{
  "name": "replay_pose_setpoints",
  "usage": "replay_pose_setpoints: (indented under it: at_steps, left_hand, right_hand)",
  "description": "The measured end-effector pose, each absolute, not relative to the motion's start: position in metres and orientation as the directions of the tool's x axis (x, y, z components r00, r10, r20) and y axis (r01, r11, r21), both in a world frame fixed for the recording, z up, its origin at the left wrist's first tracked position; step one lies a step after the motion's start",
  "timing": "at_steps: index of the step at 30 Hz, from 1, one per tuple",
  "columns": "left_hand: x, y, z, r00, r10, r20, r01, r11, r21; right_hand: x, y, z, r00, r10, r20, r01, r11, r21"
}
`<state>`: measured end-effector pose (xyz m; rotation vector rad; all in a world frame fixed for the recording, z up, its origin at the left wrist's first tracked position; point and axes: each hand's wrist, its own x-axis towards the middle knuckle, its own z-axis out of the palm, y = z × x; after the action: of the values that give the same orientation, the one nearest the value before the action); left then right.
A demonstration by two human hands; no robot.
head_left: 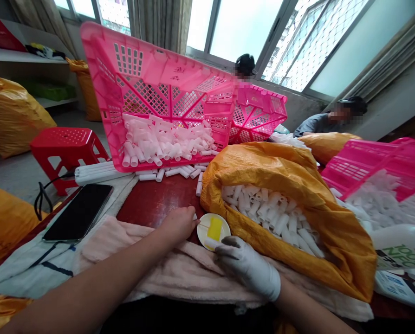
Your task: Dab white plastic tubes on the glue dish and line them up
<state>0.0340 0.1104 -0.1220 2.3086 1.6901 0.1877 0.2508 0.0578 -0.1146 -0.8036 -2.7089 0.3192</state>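
My left hand [179, 225], bare, is closed in a pinch beside a small round cream dish [201, 230]. From its fingertips a thin stick [203, 226] reaches over the dish toward a yellow pad [214, 228]. A small white end also shows by these fingers; most of it is hidden. My right hand [245, 264] wears a pale glove with darkened fingertips. Its fingers are closed on a short white plastic tube [212, 243] at the dish's near edge. To the right, an orange woven sack [263, 162] gapes, filled with white tubes [280, 211].
A tilted pink basket [172, 69] spills white tubes at the back. A phone [78, 213] lies on cloth at left, near a red stool [63, 134]. Another pink basket [378, 162] and a white bottle [400, 246] stand right. A person [319, 123] sits beyond.
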Motion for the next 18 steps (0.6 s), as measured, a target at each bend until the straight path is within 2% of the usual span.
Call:
replay_pose_setpoints:
  at_steps: [2, 4, 6, 7, 9, 11, 14, 16, 18]
  left_hand:
    - [0.033, 0.112, -0.123, 0.268, 0.96, -0.084, 0.917, -0.227, 0.328]
    - [0.029, 0.115, -0.124, 0.218, 0.97, -0.103, 0.915, -0.167, 0.366]
    - [0.024, 0.118, -0.124, 0.202, 0.977, -0.065, 0.901, -0.16, 0.404]
    - [0.021, 0.119, -0.123, 0.215, 0.977, -0.011, 0.891, -0.191, 0.412]
    - [0.016, 0.118, -0.119, 0.261, 0.954, 0.148, 0.871, -0.299, 0.39]
    - [0.014, 0.115, -0.113, 0.297, 0.911, 0.284, 0.86, -0.385, 0.335]
    - [0.017, 0.108, -0.104, 0.369, 0.881, 0.296, 0.827, -0.456, 0.329]
    - [0.02, 0.105, -0.102, 0.428, 0.872, 0.235, 0.78, -0.488, 0.39]
    - [0.022, 0.104, -0.103, 0.452, 0.871, 0.193, 0.751, -0.488, 0.445]
  right_hand:
    - [0.248, 0.057, -0.111, -0.835, 0.51, 0.206, 0.432, 0.84, -0.33]
    - [0.246, 0.057, -0.111, -0.771, 0.564, 0.295, 0.411, 0.796, -0.445]
    - [0.243, 0.061, -0.114, -0.539, 0.723, 0.432, 0.36, 0.662, -0.658]
    - [0.241, 0.063, -0.116, -0.383, 0.804, 0.455, 0.282, 0.57, -0.772]
    - [0.233, 0.07, -0.119, -0.123, 0.92, 0.372, 0.051, 0.38, -0.924]
    - [0.223, 0.077, -0.12, -0.002, 0.973, 0.23, -0.166, 0.226, -0.96]
    - [0.211, 0.087, -0.116, 0.063, 0.992, 0.108, -0.301, 0.122, -0.946]
    - [0.206, 0.089, -0.111, 0.055, 0.992, 0.11, -0.251, 0.12, -0.961]
    - [0.205, 0.087, -0.106, 0.01, 0.979, 0.204, -0.091, 0.204, -0.975]
